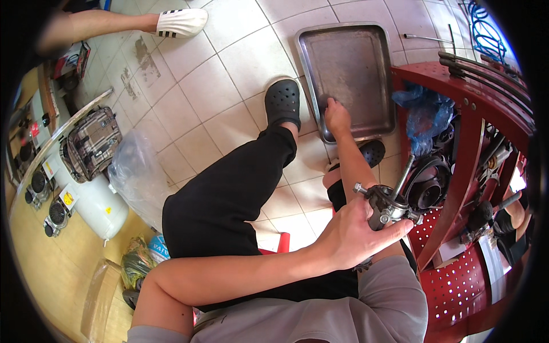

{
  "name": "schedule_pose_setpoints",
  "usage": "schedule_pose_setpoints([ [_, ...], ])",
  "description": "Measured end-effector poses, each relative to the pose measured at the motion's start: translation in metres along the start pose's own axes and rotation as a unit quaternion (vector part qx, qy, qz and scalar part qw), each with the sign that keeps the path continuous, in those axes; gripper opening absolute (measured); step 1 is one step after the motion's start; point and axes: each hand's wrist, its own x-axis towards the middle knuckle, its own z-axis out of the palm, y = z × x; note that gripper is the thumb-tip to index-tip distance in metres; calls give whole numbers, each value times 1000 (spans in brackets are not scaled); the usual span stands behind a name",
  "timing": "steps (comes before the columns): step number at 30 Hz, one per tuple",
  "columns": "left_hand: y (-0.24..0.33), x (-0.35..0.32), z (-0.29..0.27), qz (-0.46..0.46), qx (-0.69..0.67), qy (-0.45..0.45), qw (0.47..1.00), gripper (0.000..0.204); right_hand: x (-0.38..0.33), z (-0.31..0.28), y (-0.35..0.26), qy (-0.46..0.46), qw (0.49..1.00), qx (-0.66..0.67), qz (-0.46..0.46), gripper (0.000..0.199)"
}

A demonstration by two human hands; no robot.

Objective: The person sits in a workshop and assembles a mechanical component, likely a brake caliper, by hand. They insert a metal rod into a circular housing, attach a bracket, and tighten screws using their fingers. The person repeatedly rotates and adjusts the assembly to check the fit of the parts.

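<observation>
Metal tray (366, 54) lies on the pale tiled floor (197, 120) in the head view, beyond the person's feet and serving as the mark for everything else. Nearer the person than the tray, the left hand (346, 234) is clamped around a dark metal part (380, 203), thumb stretched along its near side, with a long threaded rod (405, 176) slanting up toward the tray. The right hand (338, 118) is well apart from the left, over the tray's near left corner, its fingers curled; whether they grip anything, or touch the tray, I cannot tell. Just left of the tray stands one black clog (282, 102), and the other black clog (373, 153) is by its near edge. Right of the tray rises a red rack (470, 148), with a blue plastic bag (430, 117) beside the tray and a black pulley (426, 191) nearer the person. Blue hose (486, 37) lies far right of the tray. Well to its left are another person's white shoe (183, 23), a plaid bag (97, 140) and a white tank (94, 208).
</observation>
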Motion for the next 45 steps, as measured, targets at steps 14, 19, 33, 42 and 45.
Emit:
schedule_pose_setpoints([
  [14,-1,-3,9,23,-15,18,999,32,-1,-31,-10,23,998,54,24,22],
  [19,-4,-9,24,62,-50,14,997,35,-13,-97,0,51,979,186,65,23],
  [33,-58,-35,9,390,350,33,851,37,-279,-410,-111,233,880,378,-165,20],
  [42,-90,-211,28,523,344,-100,773,18,-489,-394,-202,354,872,284,-183,22],
  [45,-101,-247,31,457,350,-120,809,23,-530,-388,-216,399,848,277,-212,20],
])
